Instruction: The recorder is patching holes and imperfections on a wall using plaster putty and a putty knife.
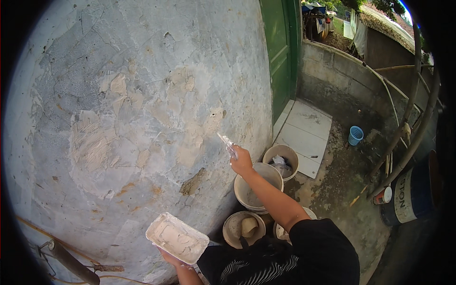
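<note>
My right hand [242,160] is closed around a putty knife [227,143], whose blade end is at or very near the wall [156,23]. From this view I cannot tell whether it touches. Beige putty [194,137] is smeared in patches on the grey, cracked wall, left of the blade. Low in the view, my left hand [171,257] supports a white rectangular tub [152,231] from beneath, with its fingers mostly hidden. Inside the tub is soft beige filler [176,237], with some crusted along the rim.
Several buckets [259,167] stand at the wall's foot, below my right arm. Beyond them are a green door [279,52], white floor tiles [304,130] and a blue basket [355,135]. A dark drum [408,194] and leaning poles [412,118] stand at right; a paint roller [71,261] is lower left.
</note>
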The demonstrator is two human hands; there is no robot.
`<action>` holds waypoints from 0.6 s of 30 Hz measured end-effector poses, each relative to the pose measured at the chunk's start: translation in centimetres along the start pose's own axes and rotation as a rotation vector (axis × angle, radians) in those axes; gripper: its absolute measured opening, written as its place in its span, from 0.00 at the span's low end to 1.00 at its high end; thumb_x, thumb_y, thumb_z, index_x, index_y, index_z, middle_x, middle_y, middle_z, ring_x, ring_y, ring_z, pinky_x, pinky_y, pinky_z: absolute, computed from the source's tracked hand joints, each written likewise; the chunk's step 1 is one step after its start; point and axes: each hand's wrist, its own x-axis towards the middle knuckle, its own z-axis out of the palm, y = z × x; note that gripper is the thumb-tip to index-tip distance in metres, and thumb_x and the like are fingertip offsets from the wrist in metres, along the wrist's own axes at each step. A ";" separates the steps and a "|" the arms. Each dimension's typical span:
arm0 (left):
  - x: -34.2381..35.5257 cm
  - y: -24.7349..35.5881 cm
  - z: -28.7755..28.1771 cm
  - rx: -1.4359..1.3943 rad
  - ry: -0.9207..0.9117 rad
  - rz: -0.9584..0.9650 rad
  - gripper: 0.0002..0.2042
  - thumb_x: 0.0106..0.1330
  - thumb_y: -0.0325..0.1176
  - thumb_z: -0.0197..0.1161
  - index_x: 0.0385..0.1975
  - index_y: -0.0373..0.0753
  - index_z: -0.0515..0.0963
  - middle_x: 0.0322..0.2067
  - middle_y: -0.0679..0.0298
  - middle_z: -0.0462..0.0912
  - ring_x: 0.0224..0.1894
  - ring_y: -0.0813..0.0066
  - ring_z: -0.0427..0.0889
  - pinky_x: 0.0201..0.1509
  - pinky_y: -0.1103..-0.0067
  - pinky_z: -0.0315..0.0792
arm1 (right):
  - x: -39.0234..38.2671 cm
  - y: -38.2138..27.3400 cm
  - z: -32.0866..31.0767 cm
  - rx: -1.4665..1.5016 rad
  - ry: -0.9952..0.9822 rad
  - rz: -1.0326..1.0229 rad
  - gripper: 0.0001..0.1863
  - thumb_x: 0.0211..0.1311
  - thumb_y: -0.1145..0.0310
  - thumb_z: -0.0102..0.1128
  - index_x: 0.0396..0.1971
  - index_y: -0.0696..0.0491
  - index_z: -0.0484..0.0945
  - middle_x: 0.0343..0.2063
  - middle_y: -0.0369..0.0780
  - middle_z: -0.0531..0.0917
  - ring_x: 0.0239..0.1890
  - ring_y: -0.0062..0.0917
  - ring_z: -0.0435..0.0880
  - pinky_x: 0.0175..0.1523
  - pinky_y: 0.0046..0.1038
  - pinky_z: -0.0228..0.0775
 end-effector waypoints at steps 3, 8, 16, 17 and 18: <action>-0.3 0.2 -0.4 0.032 -0.069 0.013 0.27 0.67 0.53 0.37 0.58 0.41 0.61 0.55 0.59 0.68 0.54 0.55 0.69 0.56 0.60 0.65 | 4.9 -0.5 -1.2 -0.001 0.279 0.092 0.17 0.45 0.80 0.50 0.40 0.59 0.75 0.36 0.51 0.79 0.39 0.46 0.77 0.43 0.35 0.70; -1.8 1.3 -1.7 0.142 -0.031 0.163 0.27 0.67 0.53 0.37 0.59 0.42 0.61 0.54 0.59 0.69 0.53 0.55 0.70 0.55 0.60 0.67 | 8.5 -2.1 2.4 0.073 0.334 0.189 0.17 0.44 0.79 0.52 0.40 0.59 0.75 0.35 0.51 0.79 0.38 0.45 0.77 0.44 0.36 0.69; -2.3 2.6 -0.2 0.111 0.072 0.118 0.27 0.66 0.55 0.37 0.59 0.43 0.61 0.54 0.59 0.69 0.52 0.54 0.72 0.53 0.60 0.69 | -1.1 -1.6 5.2 -0.195 0.026 -0.079 0.17 0.41 0.78 0.53 0.37 0.58 0.76 0.33 0.50 0.79 0.36 0.45 0.77 0.42 0.36 0.70; -2.1 2.5 -0.1 0.114 0.067 0.116 0.27 0.66 0.55 0.37 0.59 0.43 0.61 0.54 0.59 0.69 0.52 0.54 0.72 0.53 0.60 0.69 | -1.4 -0.9 4.1 -0.127 -0.016 -0.068 0.17 0.41 0.79 0.53 0.37 0.58 0.75 0.33 0.50 0.79 0.36 0.45 0.77 0.42 0.37 0.70; -1.9 2.4 0.0 0.096 0.059 0.108 0.27 0.66 0.55 0.37 0.59 0.43 0.61 0.54 0.59 0.69 0.52 0.54 0.71 0.53 0.60 0.69 | -1.5 -0.3 3.2 -0.057 -0.057 -0.057 0.16 0.41 0.79 0.52 0.36 0.58 0.75 0.32 0.50 0.78 0.35 0.45 0.77 0.41 0.37 0.70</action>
